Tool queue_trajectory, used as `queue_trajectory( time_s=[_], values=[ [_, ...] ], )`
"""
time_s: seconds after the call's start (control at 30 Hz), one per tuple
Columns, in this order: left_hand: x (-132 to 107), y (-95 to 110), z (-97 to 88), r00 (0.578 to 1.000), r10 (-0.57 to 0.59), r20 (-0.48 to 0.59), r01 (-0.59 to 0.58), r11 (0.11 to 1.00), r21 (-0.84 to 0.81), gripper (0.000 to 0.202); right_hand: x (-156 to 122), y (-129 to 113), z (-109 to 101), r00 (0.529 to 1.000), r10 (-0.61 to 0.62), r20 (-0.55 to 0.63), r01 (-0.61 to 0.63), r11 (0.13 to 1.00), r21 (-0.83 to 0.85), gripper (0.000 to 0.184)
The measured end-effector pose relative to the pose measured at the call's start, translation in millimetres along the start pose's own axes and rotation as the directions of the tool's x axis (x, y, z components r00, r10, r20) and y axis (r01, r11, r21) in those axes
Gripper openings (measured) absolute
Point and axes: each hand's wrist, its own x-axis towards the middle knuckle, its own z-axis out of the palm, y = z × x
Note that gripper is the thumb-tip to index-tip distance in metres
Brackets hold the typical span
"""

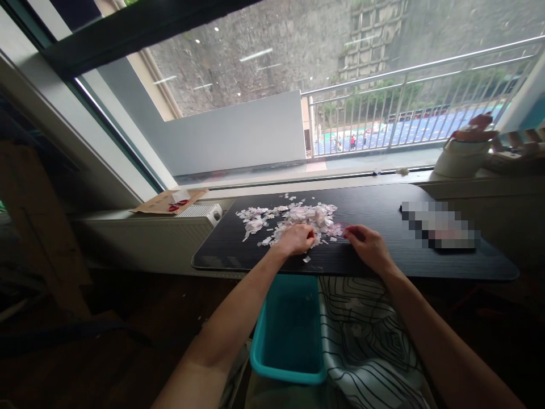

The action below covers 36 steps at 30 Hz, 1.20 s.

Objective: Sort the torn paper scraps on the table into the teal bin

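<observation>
While the paper scraps [309,215] lie heaped nearer the tabletop's [370,203] left edge than its right, the left hand [296,240] curls at the heap's near side; whether it holds any, I cannot tell. The right hand's [368,245] thumb and finger come together beside pinkish scraps [336,229], their hold unclear. Better to pinch a few lightly, well back from the near edge, lest some slip off.
</observation>
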Motion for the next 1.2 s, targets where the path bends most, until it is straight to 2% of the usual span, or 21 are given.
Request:
queue_trajectory(
  time_s=[0.2,0.3,0.4,0.5,0.63,0.73,0.8,0.97,1.2],
  values=[
    [-5.2,-16.2,-7.7,0.993,-0.045,-0.113,0.041,0.998,-0.042,0.019,-0.3,2.5,0.6,1.0,0.006,-0.004,-0.006,1.0,-0.003,0.023],
    [-8.9,-18.0,-7.9,0.995,0.007,-0.099,-0.013,0.998,-0.066,0.024,0.6,4.7,2.2,1.0,0.006,0.0,-0.006,1.0,0.007,0.023],
    [-10.7,-14.8,-2.2,0.993,0.064,-0.098,-0.072,0.994,-0.079,0.018,1.9,2.1,2.6,1.0,0.01,-0.006,-0.01,1.0,0.006,0.023],
    [-13.3,-13.9,1.8,0.979,0.074,-0.188,-0.094,0.991,-0.099,0.015,-2.1,-4.5,-3.8,1.0,0.027,0.003,-0.027,0.997,0.069,0.024],
    [-26.8,-25.2,-0.5,0.933,0.062,-0.354,-0.129,0.977,-0.17,0.023,-25.6,-10.4,-27.9,0.995,0.039,0.092,-0.056,0.981,0.188,0.028],
    [-43.2,-40.2,0.6,0.905,0.024,-0.425,-0.133,0.965,-0.228,0.021,-48.1,-11.1,-48.9,0.991,0.037,0.126,-0.057,0.986,0.159,0.03],
    [-53.6,-50.2,5.1,0.884,-0.027,-0.467,-0.111,0.958,-0.266,0.03,-58.6,-11.0,-58.1,0.992,0.02,0.126,-0.034,0.993,0.11,0.03],
    [-69.5,-73.2,20.0,0.828,-0.14,-0.543,-0.063,0.939,-0.338,0.052,-65.8,-10.9,-62.1,0.989,-0.059,0.139,0.061,0.998,-0.006,0.029],
    [-72.0,-102.3,31.2,0.712,-0.274,-0.647,-0.007,0.918,-0.396,0.054,-72.6,-10.5,-64.0,0.988,-0.088,0.127,0.096,0.994,-0.055,0.026]
  ],
)
